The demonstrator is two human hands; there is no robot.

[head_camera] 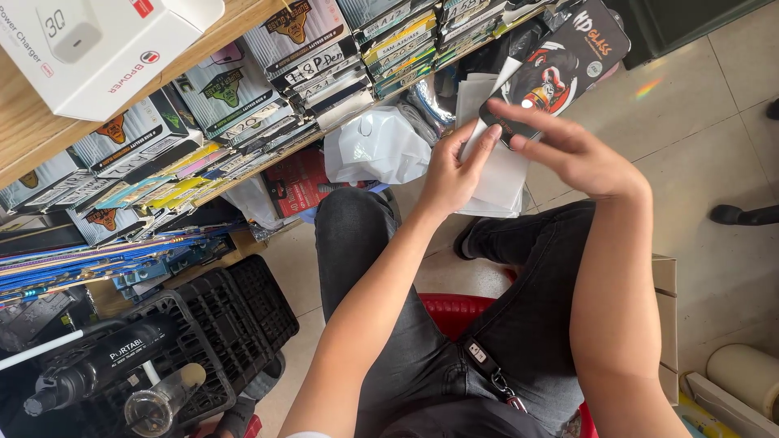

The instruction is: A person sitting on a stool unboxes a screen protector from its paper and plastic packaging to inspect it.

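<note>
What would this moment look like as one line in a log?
left hand: holding white sheets | right hand: fingers on black package | shelf of boxes at left | person seated on red stool

Shelf of boxes [243, 97] left of white bag [375, 148].

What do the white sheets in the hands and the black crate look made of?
White sheets: likely thin paper or matte plastic sleeves, flat and bending slightly where the left hand grips them. Black crate: apparently moulded plastic, going by its open lattice walls and dull sheen.

Both hands [519, 150] raised together, fingers apparently pinched, forearms extended.
</note>
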